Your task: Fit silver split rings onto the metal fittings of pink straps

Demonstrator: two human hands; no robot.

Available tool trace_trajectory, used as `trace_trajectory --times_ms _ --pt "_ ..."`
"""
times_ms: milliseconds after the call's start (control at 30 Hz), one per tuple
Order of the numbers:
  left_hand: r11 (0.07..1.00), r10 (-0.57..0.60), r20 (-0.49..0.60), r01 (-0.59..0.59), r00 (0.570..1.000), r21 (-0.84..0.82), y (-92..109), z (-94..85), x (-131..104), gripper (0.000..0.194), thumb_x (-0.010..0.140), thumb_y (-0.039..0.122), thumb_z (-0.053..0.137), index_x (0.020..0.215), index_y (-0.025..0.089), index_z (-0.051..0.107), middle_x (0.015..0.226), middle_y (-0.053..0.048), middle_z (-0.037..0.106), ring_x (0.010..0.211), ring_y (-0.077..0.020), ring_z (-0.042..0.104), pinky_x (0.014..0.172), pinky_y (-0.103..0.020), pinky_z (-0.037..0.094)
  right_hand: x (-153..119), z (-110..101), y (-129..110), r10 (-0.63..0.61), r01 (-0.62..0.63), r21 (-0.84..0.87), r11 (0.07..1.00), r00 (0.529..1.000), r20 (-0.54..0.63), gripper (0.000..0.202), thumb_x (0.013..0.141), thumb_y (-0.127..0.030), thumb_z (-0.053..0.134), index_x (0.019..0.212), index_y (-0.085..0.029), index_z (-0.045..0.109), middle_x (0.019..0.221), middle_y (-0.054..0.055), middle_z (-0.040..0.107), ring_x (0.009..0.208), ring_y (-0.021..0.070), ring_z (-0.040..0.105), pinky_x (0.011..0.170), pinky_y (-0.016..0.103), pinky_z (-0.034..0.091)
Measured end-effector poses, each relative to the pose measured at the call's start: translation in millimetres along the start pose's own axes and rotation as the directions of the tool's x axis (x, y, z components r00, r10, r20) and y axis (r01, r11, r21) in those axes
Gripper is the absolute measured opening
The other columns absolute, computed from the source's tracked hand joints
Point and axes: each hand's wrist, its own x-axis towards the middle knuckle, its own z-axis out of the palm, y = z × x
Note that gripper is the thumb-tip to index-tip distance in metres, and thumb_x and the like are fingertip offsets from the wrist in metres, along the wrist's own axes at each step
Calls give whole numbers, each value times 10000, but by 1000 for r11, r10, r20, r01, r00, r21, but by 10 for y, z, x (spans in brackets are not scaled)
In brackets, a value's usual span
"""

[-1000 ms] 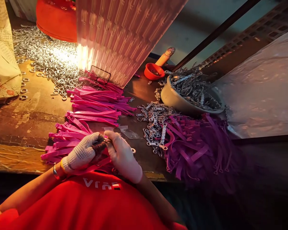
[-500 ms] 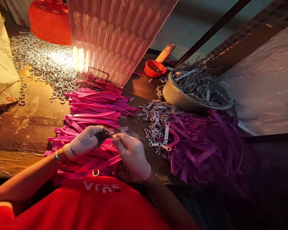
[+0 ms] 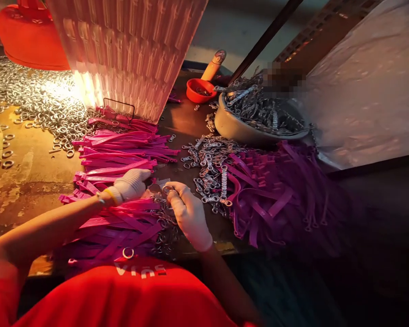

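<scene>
right hand (image 3: 192, 219) pinching metal piece (image 3: 168, 190), left hand (image 3: 131, 185), grip unclear, pink straps (image 3: 132, 222) beneath; shirt lettering (image 3: 122, 269) unclear

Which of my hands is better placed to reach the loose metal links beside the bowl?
Probably your right hand: it is nearer the metal links, while your left hand is farther off, over the pink straps. Your right fingertips seem to pinch a metal ring, though, so may need freeing.
</scene>
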Motion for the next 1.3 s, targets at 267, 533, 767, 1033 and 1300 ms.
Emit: trace_trajectory --times_ms 267,533,767,1033,1300 --pt "837 -178 65 186 982 -515 324 -185 -945 421 934 538 523 724 173 508 485 25 480 368 -72 372 373 -187 266 -11 240 -283 -308 361 -271 892 926 217 253 996 -209 449 1151 -171 646 1026 88 728 917 217 645 820 321 432" --pt "990 89 -44 -93 995 -102 89 -59 -1124 77 803 161 568 728 176 574 657 -8 608 542 -122 490 528 -239 351 -170 357 -338 -423 512 -601 614 856 296 250 985 -154 420 1075 -156 653 843 97 673 759 224 563 666 352 317" --pt "979 45 -130 -69 991 -193 7 17 -1254 176 862 195 504 778 158 654 727 -36 667 639 -166 539 618 -268 407 -204 313 -447 -235 393 -434 810 897 375 368 930 -202 588 1295 -185 545 1155 87 704 1006 217 645 846 309 445" --pt "999 26 -227 -36 974 -41 21 125 -1352 236 911 268 550 763 151 692 744 -54 717 679 -201 595 612 -276 387 -154 367 -461 -57 458 -640 617 837 544 202 950 -294 523 1008 -142 644 785 114 711 719 248 672 601 315 372" --pt "992 120 43 -119 992 -37 87 -219 -1218 276 735 88 542 879 196 750 866 -34 750 775 -196 658 753 -278 501 -148 229 -483 -98 576 -600 555 762 640 286 957 -378 527 949 -121 653 743 121 691 642 217 620 556 300 300"
